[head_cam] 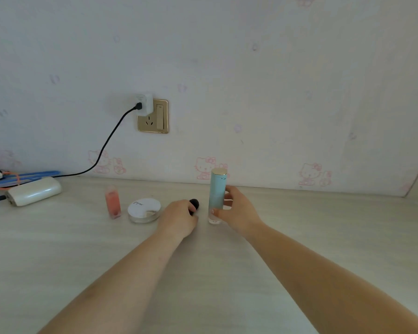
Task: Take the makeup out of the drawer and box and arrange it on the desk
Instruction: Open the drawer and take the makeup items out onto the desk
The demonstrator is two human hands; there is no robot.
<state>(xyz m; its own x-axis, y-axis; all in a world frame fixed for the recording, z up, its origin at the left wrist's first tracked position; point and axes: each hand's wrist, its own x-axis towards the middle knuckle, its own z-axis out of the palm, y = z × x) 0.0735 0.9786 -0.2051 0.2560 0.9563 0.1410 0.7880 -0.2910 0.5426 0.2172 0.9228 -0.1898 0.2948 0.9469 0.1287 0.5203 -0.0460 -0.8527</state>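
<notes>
On the pale wooden desk (203, 256) a tall light-blue bottle with a gold cap (217, 189) stands upright, and my right hand (237, 209) grips its lower half with thumb and fingers curled round it. My left hand (179, 219) holds a small black item (194, 204), of which only the rounded top shows beyond my fingers. To the left stand a small pink bottle (112, 203) and a round white compact (144, 209), side by side in a row near the wall.
A white power bank (34, 191) lies at the far left with blue and orange cables (22, 177) behind it. A black cord runs up to a charger in the gold wall socket (153, 116). A side panel borders the desk at the far right.
</notes>
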